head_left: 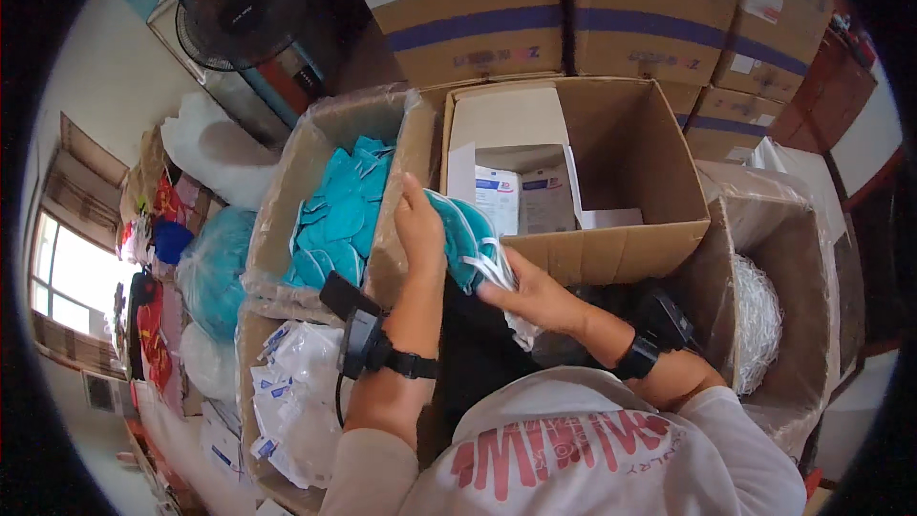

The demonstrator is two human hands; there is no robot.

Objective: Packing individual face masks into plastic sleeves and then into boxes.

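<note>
Between my hands is a small stack of teal face masks (pixel 460 234) with white straps along its right side. My left hand (pixel 418 231) grips the stack's left side, its fingers partly hidden behind it. At the lower right end, my right hand (pixel 543 294) is closed on the masks and straps, the thumb lying on top. To the left, a plastic-lined carton (pixel 409 148) contains a heap of loose teal masks (pixel 336 205). Just beyond the stack, a white box (pixel 575 182) with printed packets (pixel 544 199) stands inside a larger open carton (pixel 611 253).
White printed pouches (pixel 301 401) fill a carton at lower left. On the right, a lined carton (pixel 802 315) holds a bundle of white straps (pixel 757 325). Sealed cartons (pixel 478 29) are stacked behind. A fan (pixel 244 14) and a bag of teal masks (pixel 218 263) are at left.
</note>
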